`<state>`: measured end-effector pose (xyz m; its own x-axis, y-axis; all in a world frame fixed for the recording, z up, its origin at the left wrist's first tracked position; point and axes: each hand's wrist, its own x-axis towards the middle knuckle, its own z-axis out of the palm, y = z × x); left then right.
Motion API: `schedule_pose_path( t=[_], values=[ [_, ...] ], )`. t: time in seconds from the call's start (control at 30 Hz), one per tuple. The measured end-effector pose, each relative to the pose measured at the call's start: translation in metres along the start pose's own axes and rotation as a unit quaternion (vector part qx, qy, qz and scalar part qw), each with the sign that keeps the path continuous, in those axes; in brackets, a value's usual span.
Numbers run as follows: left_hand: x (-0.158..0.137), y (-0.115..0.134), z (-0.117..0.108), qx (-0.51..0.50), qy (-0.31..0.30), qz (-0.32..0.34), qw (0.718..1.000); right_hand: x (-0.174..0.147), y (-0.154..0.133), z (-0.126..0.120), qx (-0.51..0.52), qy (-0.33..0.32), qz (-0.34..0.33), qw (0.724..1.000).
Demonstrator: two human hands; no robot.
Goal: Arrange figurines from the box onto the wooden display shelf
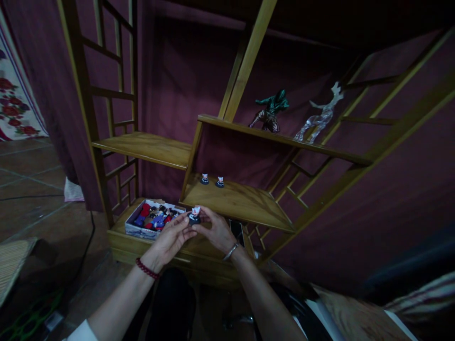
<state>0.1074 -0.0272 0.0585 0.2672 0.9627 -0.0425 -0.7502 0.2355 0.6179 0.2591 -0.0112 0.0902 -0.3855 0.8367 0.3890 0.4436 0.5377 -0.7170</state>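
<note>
Between my two hands is a small white cat-like figurine [195, 214] on a dark round base, held upright in front of the shelf. My left hand [175, 235] pinches the base from the left, and my right hand [216, 230] grips it from the right with thumb and fingers. Two similar figurines, a left one [204, 179] and a right one [220, 182], stand side by side on the middle shelf [245, 202] just beyond. Left of my hands, an open box [142, 231] holds several red, blue, black and white small figures.
On the upper right shelf [227, 124] stand a green and bronze figure [272, 111] and a clear deer figurine [322, 116]. A higher left shelf [149, 148] overhangs the box. Slanting wooden posts [249, 59] frame the unit. A dark cable [87, 244] runs down at the left.
</note>
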Motion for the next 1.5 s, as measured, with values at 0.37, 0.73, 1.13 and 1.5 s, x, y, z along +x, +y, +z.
schedule_pose_path(
  t=[0.37,0.73,1.13,1.5],
  values=[
    [0.033,-0.012,0.030,0.062,-0.075,-0.031,0.995,-0.006,0.022,-0.032,0.001,0.075,0.040,0.996],
    [0.069,-0.024,0.060,0.129,-0.090,-0.041,0.987,-0.004,0.050,-0.058,0.079,0.137,0.073,0.985],
    [0.118,-0.049,0.081,0.304,-0.034,0.054,0.951,0.003,0.085,-0.080,0.082,0.177,0.123,0.973],
    [0.146,-0.059,0.082,0.635,-0.089,0.186,0.744,0.007,0.114,-0.100,0.047,0.216,0.137,0.966]
  ],
)
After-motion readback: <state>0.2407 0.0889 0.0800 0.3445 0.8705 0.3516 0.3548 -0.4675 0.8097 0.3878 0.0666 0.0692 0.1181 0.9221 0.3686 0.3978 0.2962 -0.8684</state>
